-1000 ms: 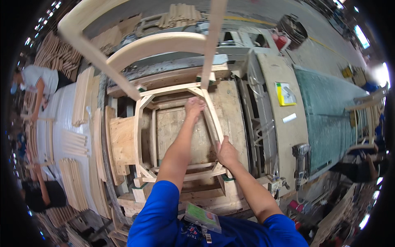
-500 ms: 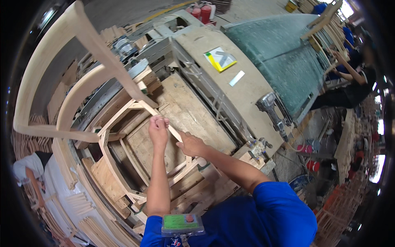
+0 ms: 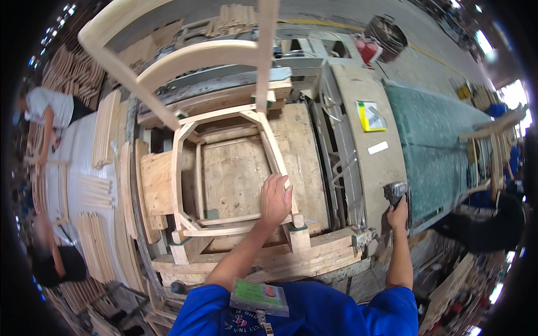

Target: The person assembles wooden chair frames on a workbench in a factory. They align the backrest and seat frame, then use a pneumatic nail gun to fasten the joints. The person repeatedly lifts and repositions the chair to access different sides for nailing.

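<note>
A bare wooden chair frame [image 3: 218,116] lies within the workbench fixture, its tall curved back at the far side and its open seat frame toward me. My left hand [image 3: 276,199] is closed over the right seat rail [image 3: 273,140], near the front corner; some fingertips are hidden. Off to the right, my right hand [image 3: 398,214] is wrapped round the handle of a grey and black nail gun [image 3: 394,191]. That tool is at the near end of the beige side panel [image 3: 364,162].
Thick timber blocks [image 3: 258,263] border the fixture's near side. Past the panel stands a green-topped table [image 3: 434,154], with a person in dark clothing [image 3: 482,224] beside it. Wooden strips [image 3: 96,246] are stacked on the left, where other people work. Red fire extinguishers [image 3: 367,51] stand at the back.
My right hand has left the seat rail and moved right, taking hold of the nail gun. My left hand has shifted along the rail toward its front corner. The view has turned.
</note>
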The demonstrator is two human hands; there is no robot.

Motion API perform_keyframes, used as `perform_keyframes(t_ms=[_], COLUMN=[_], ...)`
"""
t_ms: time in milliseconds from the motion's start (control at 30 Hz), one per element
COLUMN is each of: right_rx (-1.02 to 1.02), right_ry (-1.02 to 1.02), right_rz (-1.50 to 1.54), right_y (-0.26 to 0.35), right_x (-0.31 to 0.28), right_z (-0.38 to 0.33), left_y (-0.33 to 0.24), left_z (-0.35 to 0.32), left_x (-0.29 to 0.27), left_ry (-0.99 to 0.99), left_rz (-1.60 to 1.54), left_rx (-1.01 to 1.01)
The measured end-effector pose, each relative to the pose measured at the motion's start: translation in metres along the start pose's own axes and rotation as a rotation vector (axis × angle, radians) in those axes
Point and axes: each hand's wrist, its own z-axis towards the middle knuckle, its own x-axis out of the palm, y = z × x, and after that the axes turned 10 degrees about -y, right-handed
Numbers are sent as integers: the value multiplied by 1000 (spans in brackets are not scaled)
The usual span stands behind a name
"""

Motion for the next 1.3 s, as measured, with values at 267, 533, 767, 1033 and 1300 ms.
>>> perform_keyframes(t_ms=[267,533,767,1033,1300], right_rx=[-15,-725,-807,-843,-845], right_ry=[-19,150,283,180,88], right_rz=[110,531,391,335,353], right_y=[54,336,484,488,469], right_x=[-79,-125,-39,5,21], right_z=[33,38,52,57,60], left_y=[49,49,58,61,65], left_z=[-53,-48,-56,-57,-64], left_x=[-86,-88,-86,-86,-80], left_ry=[595,512,452,422,378], left_rz=[180,151,125,93,101], left_rx=[-387,-430,-444,-417,-378])
